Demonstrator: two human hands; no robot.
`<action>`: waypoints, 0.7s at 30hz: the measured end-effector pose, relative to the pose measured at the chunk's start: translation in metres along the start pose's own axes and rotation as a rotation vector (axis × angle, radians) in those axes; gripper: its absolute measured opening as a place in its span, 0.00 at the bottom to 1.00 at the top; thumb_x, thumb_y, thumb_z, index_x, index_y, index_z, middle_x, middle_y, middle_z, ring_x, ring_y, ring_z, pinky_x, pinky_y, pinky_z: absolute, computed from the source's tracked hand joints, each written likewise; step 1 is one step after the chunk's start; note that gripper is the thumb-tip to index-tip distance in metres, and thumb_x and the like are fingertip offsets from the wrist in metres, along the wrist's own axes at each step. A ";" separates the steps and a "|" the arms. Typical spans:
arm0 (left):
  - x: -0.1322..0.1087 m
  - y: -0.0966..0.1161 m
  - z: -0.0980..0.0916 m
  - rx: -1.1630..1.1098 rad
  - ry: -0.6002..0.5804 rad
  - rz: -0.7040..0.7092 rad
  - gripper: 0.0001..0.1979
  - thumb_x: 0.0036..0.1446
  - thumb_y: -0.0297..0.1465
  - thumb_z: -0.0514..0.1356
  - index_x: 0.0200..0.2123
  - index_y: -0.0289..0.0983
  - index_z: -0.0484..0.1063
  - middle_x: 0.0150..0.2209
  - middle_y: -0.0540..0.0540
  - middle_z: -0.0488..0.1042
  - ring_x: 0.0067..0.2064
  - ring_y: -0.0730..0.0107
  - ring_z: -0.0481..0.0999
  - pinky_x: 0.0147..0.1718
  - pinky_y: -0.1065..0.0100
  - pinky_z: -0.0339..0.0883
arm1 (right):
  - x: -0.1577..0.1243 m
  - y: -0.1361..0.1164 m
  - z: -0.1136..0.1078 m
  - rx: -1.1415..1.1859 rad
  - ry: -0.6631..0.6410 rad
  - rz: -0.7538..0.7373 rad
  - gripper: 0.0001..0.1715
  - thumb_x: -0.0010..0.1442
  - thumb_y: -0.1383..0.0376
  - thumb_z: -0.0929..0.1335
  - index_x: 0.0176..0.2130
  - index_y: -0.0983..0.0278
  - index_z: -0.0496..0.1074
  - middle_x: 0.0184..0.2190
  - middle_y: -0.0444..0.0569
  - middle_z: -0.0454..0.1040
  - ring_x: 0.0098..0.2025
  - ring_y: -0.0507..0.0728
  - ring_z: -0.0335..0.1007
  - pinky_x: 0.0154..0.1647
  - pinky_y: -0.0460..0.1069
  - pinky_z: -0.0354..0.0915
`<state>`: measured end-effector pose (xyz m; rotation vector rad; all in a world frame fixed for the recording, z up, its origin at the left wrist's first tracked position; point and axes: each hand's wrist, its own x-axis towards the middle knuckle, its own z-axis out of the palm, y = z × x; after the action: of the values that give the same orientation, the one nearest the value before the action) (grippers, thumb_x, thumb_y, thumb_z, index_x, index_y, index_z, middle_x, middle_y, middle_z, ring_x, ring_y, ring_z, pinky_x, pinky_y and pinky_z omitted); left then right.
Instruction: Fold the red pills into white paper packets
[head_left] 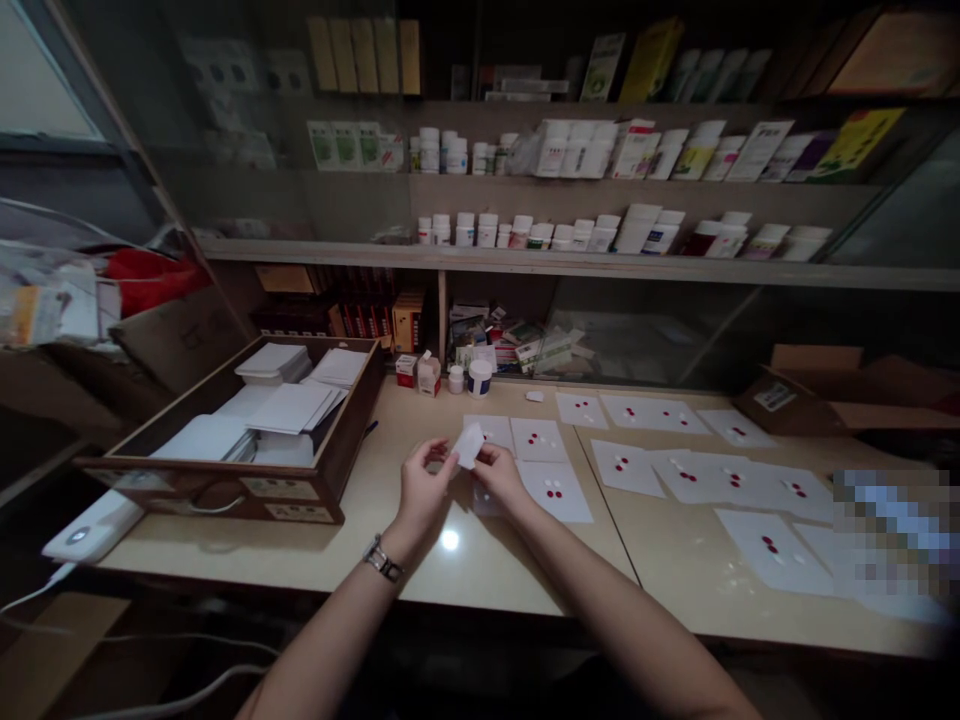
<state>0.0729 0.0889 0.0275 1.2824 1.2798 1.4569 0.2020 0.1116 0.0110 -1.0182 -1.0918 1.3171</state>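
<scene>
Between my two hands, above the table, is a small folded white paper. My left hand pinches its left edge with thumb and fingers, and a wristwatch sits on that wrist. My right hand grips the paper's right side. Just behind and beside the hands lie flat white paper sheets, partly covered by my right hand. Red and white tablets rest on them in small groups. More sheets with tablets spread out to the right.
A wooden drawer holding stacks of white paper stands at the left. Small boxes and a white jar stand behind my hands. Shelves of medicine bottles rise at the back. An open cardboard box sits at the right.
</scene>
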 end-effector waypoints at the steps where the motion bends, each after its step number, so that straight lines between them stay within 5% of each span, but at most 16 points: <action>1: 0.003 -0.002 0.000 -0.066 -0.026 -0.096 0.16 0.44 0.36 0.66 0.36 0.32 0.74 0.30 0.43 0.73 0.30 0.69 0.73 0.22 0.74 0.66 | 0.000 0.001 0.000 0.014 -0.011 0.007 0.10 0.37 0.64 0.73 0.24 0.67 0.76 0.22 0.48 0.75 0.24 0.54 0.66 0.28 0.48 0.62; 6: 0.010 -0.011 -0.002 -0.246 -0.119 -0.334 0.19 0.36 0.39 0.69 0.28 0.31 0.72 0.23 0.46 0.73 0.21 0.75 0.71 0.18 0.75 0.65 | 0.001 0.003 0.000 0.014 -0.071 0.039 0.08 0.37 0.67 0.72 0.24 0.68 0.76 0.22 0.49 0.75 0.24 0.53 0.67 0.29 0.48 0.62; 16: 0.010 -0.016 -0.002 -0.298 -0.008 -0.298 0.19 0.37 0.38 0.69 0.29 0.32 0.70 0.22 0.49 0.73 0.20 0.77 0.71 0.18 0.77 0.63 | -0.004 -0.004 0.000 -0.089 -0.121 0.009 0.11 0.44 0.61 0.71 0.26 0.67 0.75 0.19 0.46 0.70 0.20 0.51 0.62 0.21 0.45 0.56; 21: 0.010 -0.014 -0.002 -0.336 -0.029 -0.322 0.19 0.36 0.38 0.70 0.28 0.32 0.70 0.23 0.48 0.73 0.22 0.75 0.72 0.20 0.76 0.65 | -0.005 -0.007 0.003 -0.066 -0.081 -0.011 0.12 0.40 0.62 0.73 0.26 0.67 0.74 0.21 0.47 0.73 0.22 0.51 0.64 0.22 0.45 0.57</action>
<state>0.0683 0.1007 0.0157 0.8312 1.1054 1.3458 0.2011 0.1062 0.0181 -1.0124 -1.2072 1.3306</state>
